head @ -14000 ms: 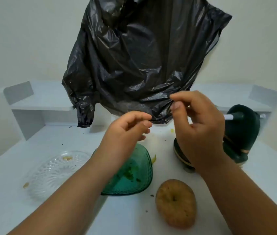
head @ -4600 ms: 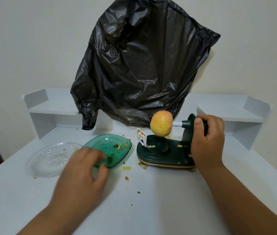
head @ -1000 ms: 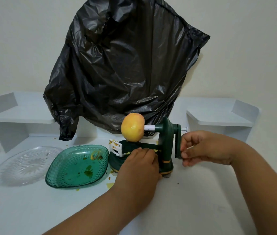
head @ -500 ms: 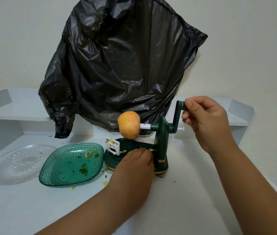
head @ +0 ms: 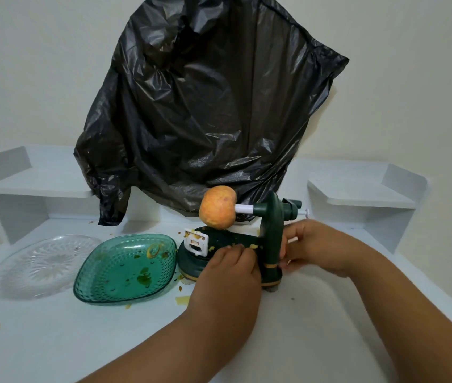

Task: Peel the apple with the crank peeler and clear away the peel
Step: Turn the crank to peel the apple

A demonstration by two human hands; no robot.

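Observation:
A yellow-orange apple [head: 217,208], skin still on, is spiked sideways on the white shaft of the dark green crank peeler [head: 271,217] at the table's middle. Its white blade holder [head: 196,242] stands just below and left of the apple. My left hand [head: 227,280] lies on the peeler's base and presses down on it. To the right of the upright post, my right hand [head: 318,244] sits low and grips the crank handle, which it hides. A curl of peel [head: 153,250] lies in the green dish [head: 125,269].
A clear glass plate [head: 42,261] sits left of the green dish. A black plastic bag [head: 205,106] hangs on the wall behind the peeler. Peel scraps [head: 182,299] dot the white table. Raised white shelves stand at back left [head: 34,175] and back right [head: 357,189].
My right hand has swung the crank from its high point down to low beside the post. The left hand stays on the base. Earlier the apple lay loose on the table.

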